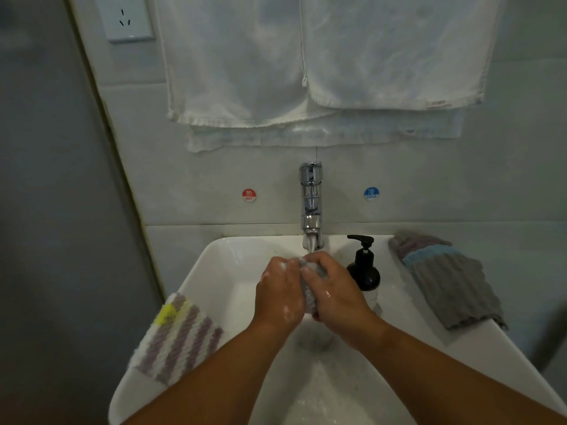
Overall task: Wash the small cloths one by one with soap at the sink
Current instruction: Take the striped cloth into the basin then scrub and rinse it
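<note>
Over the white sink (214, 271), my left hand (279, 292) and my right hand (334, 289) grip a small grey cloth (308, 294) bunched between them, with soap foam on the fingers. Most of that cloth is hidden by the hands. Water runs from the chrome tap (311, 204) onto the top of the cloth. A purple-and-white striped cloth (181, 335) with a yellow patch lies on the sink's left rim. A stack of grey and blue cloths (445, 277) lies on the right rim. A black soap pump bottle (363, 265) stands just right of my right hand.
White towels (306, 62) hang on the wall above the tap. Red hot (249, 195) and blue cold (371, 193) stickers flank the tap. A wall socket (125, 16) sits at top left. The drain (314, 340) lies below my wrists.
</note>
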Demonstrator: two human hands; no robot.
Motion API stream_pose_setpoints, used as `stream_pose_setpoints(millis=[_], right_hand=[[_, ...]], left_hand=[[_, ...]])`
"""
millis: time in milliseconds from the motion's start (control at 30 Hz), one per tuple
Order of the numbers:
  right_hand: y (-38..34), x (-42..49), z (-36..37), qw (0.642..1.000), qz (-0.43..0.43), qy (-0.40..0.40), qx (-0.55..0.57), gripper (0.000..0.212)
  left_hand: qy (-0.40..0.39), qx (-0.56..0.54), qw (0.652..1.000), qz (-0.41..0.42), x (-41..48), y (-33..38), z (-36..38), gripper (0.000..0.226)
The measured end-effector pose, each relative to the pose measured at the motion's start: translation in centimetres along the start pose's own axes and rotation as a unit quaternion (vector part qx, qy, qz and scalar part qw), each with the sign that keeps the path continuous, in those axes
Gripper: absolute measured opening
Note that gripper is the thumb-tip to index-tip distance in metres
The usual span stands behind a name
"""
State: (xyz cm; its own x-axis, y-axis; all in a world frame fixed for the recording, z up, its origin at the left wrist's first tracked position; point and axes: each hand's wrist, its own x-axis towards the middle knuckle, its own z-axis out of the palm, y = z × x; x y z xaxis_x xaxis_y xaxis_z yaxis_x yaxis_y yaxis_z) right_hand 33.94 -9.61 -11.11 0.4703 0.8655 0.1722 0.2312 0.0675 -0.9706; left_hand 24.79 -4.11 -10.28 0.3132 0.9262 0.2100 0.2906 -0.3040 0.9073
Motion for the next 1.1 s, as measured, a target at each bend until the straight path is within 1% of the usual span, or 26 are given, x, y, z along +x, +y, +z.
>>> stream_pose_setpoints(millis=[100,200,267,333,367,433,467,533,567,633,667,767,867,967,1100], right_hand=[[0.2,0.2,0.4,0.994,-0.047,0.038,-0.090,0.021],[-0.1,0.4,0.4,0.989,-0.044,0.037,-0.138,0.032],[-0.2,0.6,0.4,0.985,-0.056,0.032,-0.157,0.038],[-0.2,0.6,0.6,0.986,-0.045,0.034,-0.156,0.043],[-0.1,0.5,0.6,0.989,-0.022,0.039,-0.140,0.046],[-0.2,0.6,0.2,0.996,0.045,0.042,-0.058,0.045],[-0.3,0.6,0.0,0.997,0.073,0.035,-0.011,0.037],[-0.7,0.7,-0.6,0.994,0.088,0.009,0.058,0.015],[-0.8,0.7,-0.7,0.994,0.078,-0.005,0.077,0.013],[-0.5,0.6,-0.8,0.995,0.038,-0.018,0.086,0.020],[-0.5,0.4,-0.7,0.997,0.013,-0.010,0.072,0.018],[0.1,0.4,-0.2,0.997,-0.055,0.029,-0.034,0.011],[0.0,0.6,0.1,0.995,-0.052,0.056,-0.064,0.020],[-0.1,0.8,0.2,0.992,-0.040,0.072,-0.093,0.031],[-0.6,1.2,0.1,0.984,-0.037,0.075,-0.155,0.041]], left_hand=[[-0.012,0.016,1.000,-0.005,0.1,0.2,0.4,0.044],[-0.014,0.019,0.999,-0.022,0.2,0.1,0.6,0.049],[-0.007,0.002,0.997,-0.072,0.1,0.2,0.8,0.058],[-0.015,-0.032,0.990,-0.139,0.0,0.2,1.0,0.064],[-0.025,-0.062,0.985,-0.161,-0.1,0.2,1.0,0.062],[-0.057,-0.124,0.977,-0.162,-0.4,0.3,0.8,0.045],[-0.071,-0.155,0.974,-0.148,-0.4,0.3,0.7,0.034],[-0.085,-0.215,0.965,-0.125,-0.2,0.1,0.3,0.016],[-0.083,-0.230,0.962,-0.117,-0.1,0.0,0.3,0.014],[-0.068,-0.208,0.971,-0.093,0.2,-0.5,0.5,0.017],[-0.062,-0.174,0.980,-0.075,0.2,-0.7,0.6,0.018],[-0.037,-0.049,0.998,-0.004,-0.3,-0.8,0.7,0.030],[-0.026,0.004,0.999,0.033,-0.5,-0.4,0.8,0.041],[-0.025,0.051,0.997,0.055,-0.3,-0.2,1.0,0.046],[-0.018,0.100,0.994,0.043,-0.2,0.0,0.9,0.050]])
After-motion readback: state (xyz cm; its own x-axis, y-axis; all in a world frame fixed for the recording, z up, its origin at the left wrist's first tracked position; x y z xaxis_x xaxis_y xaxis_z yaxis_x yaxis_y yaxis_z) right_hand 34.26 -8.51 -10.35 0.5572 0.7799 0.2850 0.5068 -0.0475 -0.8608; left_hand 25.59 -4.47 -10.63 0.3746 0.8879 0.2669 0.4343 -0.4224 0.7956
